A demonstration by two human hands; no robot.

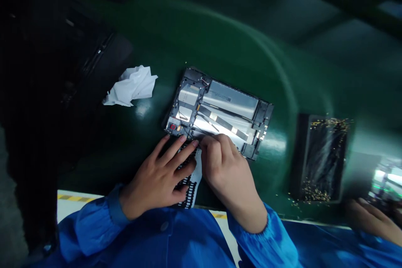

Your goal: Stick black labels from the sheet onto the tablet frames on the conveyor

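Note:
An opened tablet [229,111] lies back up and slightly turned on the green table, its silver batteries, flat cables and thin wires exposed. My left hand [160,176] has its fingers spread, with the fingertips at the tablet's near left edge. Under that hand lies a white sheet [197,171] carrying rows of small black pieces. My right hand [224,165] is closed in a pinch at the tablet's near edge, beside the left fingertips. What sits between its thumb and finger is hidden.
Crumpled white paper [133,86] lies left of the tablet. On the right stands a dark tray [325,159] with many small gold-coloured bits, some scattered outside it. Another person's hand [370,217] is at the far right. Dark, blurred objects fill the left side.

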